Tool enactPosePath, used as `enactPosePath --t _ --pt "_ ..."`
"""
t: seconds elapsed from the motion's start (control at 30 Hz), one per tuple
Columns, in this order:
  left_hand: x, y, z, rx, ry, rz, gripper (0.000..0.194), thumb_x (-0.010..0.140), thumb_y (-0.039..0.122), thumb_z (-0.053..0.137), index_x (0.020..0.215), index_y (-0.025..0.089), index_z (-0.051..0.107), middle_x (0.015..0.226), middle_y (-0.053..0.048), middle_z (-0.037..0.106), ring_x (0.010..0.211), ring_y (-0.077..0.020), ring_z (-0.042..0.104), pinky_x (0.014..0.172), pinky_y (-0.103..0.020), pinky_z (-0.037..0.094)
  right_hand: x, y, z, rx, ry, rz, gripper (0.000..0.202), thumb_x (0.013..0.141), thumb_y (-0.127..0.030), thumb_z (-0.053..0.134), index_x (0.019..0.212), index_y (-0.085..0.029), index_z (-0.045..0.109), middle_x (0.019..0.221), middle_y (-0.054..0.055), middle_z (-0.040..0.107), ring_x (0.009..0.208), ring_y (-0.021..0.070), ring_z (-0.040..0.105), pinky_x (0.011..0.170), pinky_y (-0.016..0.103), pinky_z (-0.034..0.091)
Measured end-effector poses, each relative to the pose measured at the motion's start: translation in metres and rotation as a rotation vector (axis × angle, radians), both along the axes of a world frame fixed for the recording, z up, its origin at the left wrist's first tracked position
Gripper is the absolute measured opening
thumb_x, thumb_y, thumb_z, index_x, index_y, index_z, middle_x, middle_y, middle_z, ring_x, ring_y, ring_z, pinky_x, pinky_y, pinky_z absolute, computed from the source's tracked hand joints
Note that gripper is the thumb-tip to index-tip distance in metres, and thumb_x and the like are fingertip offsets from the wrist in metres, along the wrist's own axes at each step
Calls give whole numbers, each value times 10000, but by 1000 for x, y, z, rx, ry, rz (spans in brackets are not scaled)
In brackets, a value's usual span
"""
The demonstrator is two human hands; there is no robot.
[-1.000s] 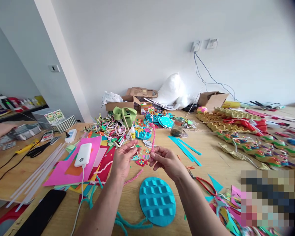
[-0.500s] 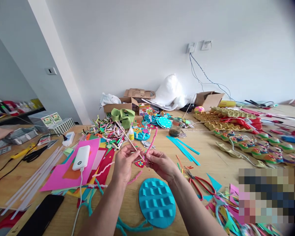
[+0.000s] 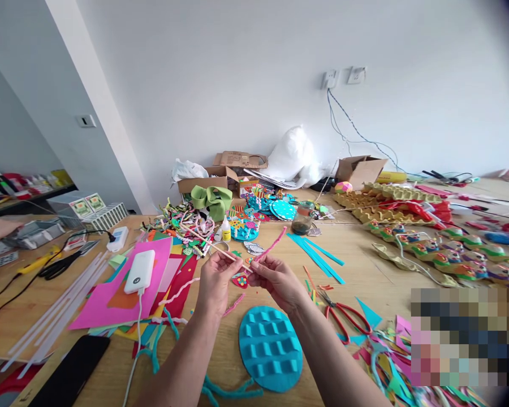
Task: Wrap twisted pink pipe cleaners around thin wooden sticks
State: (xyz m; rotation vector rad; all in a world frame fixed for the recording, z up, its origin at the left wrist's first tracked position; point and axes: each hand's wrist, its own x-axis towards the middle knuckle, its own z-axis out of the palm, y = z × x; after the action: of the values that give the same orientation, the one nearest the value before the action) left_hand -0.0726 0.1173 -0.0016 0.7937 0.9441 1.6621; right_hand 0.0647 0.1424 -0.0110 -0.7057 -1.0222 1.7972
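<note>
My left hand (image 3: 218, 278) is closed around a thin pale stick (image 3: 202, 241), which slants up and away to the left. In a pinch, my right hand (image 3: 277, 281) grips a pink pipe cleaner (image 3: 276, 241), its free end pointing up to the right. The fingertips of both hands meet where the stick and pipe cleaner come together; fingers partly hide that spot. Just below them lies a small red piece with a flower pattern (image 3: 240, 281). Another pink pipe cleaner (image 3: 236, 304) rests by my left wrist. Between my forearms is a blue oval with raised folded strips (image 3: 270, 356).
Red-handled pliers (image 3: 348, 319) and paper scraps (image 3: 396, 367) lie at the right. On the left are coloured sheets (image 3: 97, 299), a white power bank (image 3: 141, 271) and a black phone (image 3: 70, 370). A glass jar (image 3: 303, 219) stands further back. Another person's hand (image 3: 0, 234) shows far left.
The stick has tipped lower to the left, and the pink pipe cleaner has swung over to the right. Both hands stay in nearly the same place.
</note>
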Motion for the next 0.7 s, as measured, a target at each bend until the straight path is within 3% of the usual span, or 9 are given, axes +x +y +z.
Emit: enactPosePath --t 0.33,0.43,0.5,0.6,0.7 --pt "1 3 -5 -15 137 21 268 584 256 783 760 143 615 678 5 640 655 -119 597 655 -234 466 -5 0 -2 85 -56 -61 337 559 -374 820 697 -142 617 584 -3 622 536 108 566 556 242 448" --pt "-8 -3 -1 -59 452 -117 229 616 325 758 704 145 648 634 -34 653 604 -160 604 592 -260 453 -1 1 0 163 -136 -132 338 578 -404 797 690 -153 599 568 -9 608 528 113 549 546 252 433" --pt "-14 -10 5 -51 735 -130 216 658 360 723 620 161 650 560 -43 633 532 -170 578 547 -272 424 1 2 1 204 -197 -189 333 594 -411 780 687 -157 587 565 -11 602 528 115 542 547 257 430" --pt "-17 -20 17 191 1045 65 121 738 321 658 701 209 689 673 -60 666 691 -215 604 696 -329 437 3 2 4 252 -275 -184 320 624 -419 754 679 -162 571 554 -10 593 530 123 544 545 263 427" --pt "-16 -21 21 455 1228 42 176 767 199 612 898 255 714 942 -83 691 956 -260 575 936 -425 353 2 0 5 288 -294 -116 311 636 -426 740 679 -174 562 565 -16 581 543 130 549 548 266 435"
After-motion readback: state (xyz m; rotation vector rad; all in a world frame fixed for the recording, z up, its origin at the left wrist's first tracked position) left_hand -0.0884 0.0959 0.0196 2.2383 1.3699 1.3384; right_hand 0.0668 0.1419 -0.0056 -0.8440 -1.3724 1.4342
